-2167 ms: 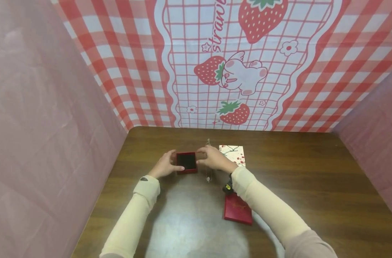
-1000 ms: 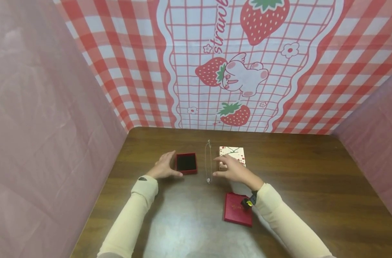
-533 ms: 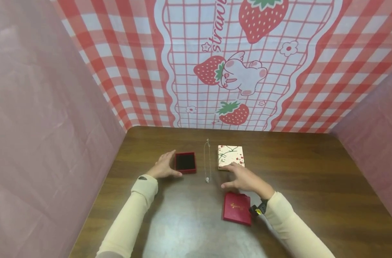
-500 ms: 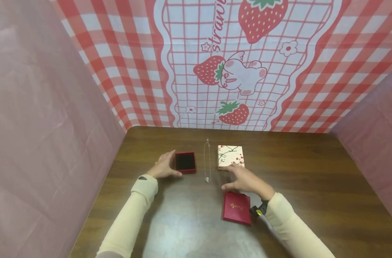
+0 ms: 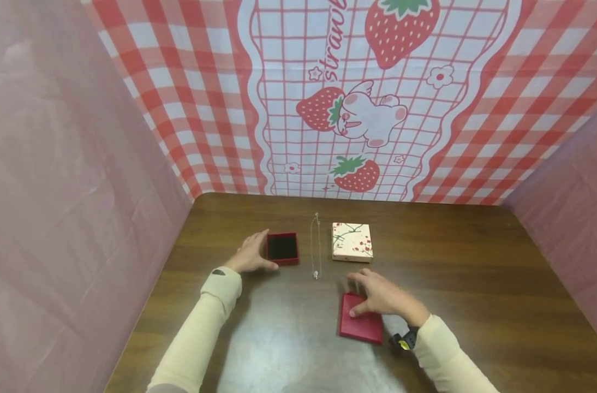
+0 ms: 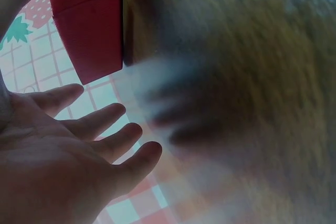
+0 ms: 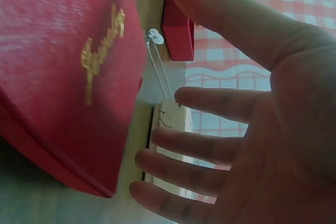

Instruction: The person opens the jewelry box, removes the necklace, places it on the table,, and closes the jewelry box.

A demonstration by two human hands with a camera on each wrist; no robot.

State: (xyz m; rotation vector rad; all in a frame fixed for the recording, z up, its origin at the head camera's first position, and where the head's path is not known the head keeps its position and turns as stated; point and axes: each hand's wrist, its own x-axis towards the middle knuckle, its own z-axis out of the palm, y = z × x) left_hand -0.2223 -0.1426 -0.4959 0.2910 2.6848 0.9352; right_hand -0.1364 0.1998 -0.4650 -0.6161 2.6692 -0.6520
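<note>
An open red jewelry box (image 5: 284,262) with a dark lining sits on the table, left of centre in the head view. Beside its left edge is my left hand (image 5: 250,255), thumb and fingers spread; the left wrist view has the fingers straight near the box's red side (image 6: 89,35). My right hand (image 5: 386,295) hovers over a red box lid (image 5: 360,328) at front right. In the right wrist view its fingers are extended and apart from the lid, which bears gold lettering (image 7: 102,53). A thin chain necklace (image 5: 315,274) with a small pendant lies just right of the open box.
A cream box (image 5: 351,243) with red blossoms stands right of the necklace, behind the red lid. A wooden table (image 5: 451,262) carries everything. Strawberry-print cloth (image 5: 367,109) hangs behind it, and pink cloth (image 5: 72,191) walls both sides.
My right hand has moved from between the open box and necklace, rightward and toward me, past the cream box to above the red lid. The left hand stays beside the open box.
</note>
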